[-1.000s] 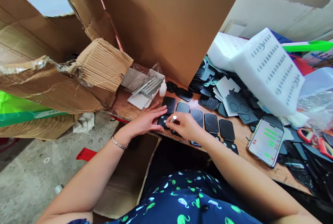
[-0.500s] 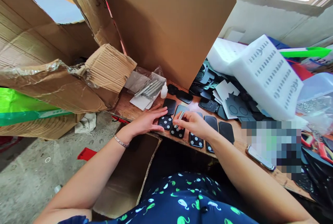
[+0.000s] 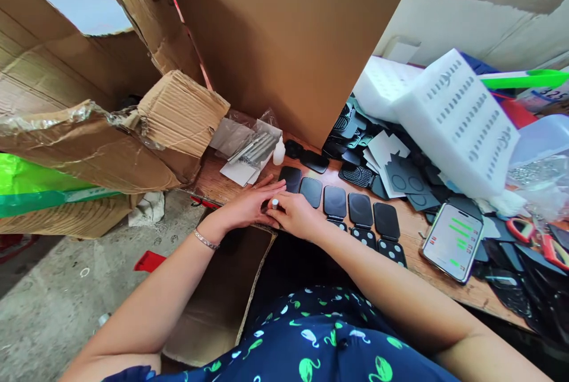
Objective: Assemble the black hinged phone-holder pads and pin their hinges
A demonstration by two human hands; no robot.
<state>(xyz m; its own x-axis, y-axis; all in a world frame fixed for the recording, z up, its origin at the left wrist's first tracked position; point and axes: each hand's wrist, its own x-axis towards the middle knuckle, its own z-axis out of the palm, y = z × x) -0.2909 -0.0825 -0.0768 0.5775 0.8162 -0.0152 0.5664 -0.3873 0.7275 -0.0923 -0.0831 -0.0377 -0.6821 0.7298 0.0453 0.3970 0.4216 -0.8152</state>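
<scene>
A row of several black hinged cases lies along the table's near edge. Their smooth rounded halves, such as the rightmost panel (image 3: pixel 386 220), face up, and their lower halves carry silver round dots, as on the dotted half (image 3: pixel 392 251). At the left end, my left hand (image 3: pixel 244 209) rests with fingers stretched out, fingertips at the leftmost black panel (image 3: pixel 290 178). My right hand (image 3: pixel 302 216) pinches a short silvery cylinder (image 3: pixel 275 204) between thumb and fingers, right beside my left hand. Both hands cover the dotted half of the leftmost case.
Behind the row stand a small white bottle (image 3: pixel 278 151) and a bag of metal rods (image 3: pixel 258 148). A large cardboard sheet (image 3: pixel 284 38) rises at the back. To the right are a phone (image 3: pixel 453 243), white foam blocks (image 3: pixel 457 124) and red-handled scissors (image 3: pixel 520 230).
My right hand has moved left along the row, from the second case to the leftmost one, still holding the silvery cylinder. My left hand has barely moved. The view has shifted slightly.
</scene>
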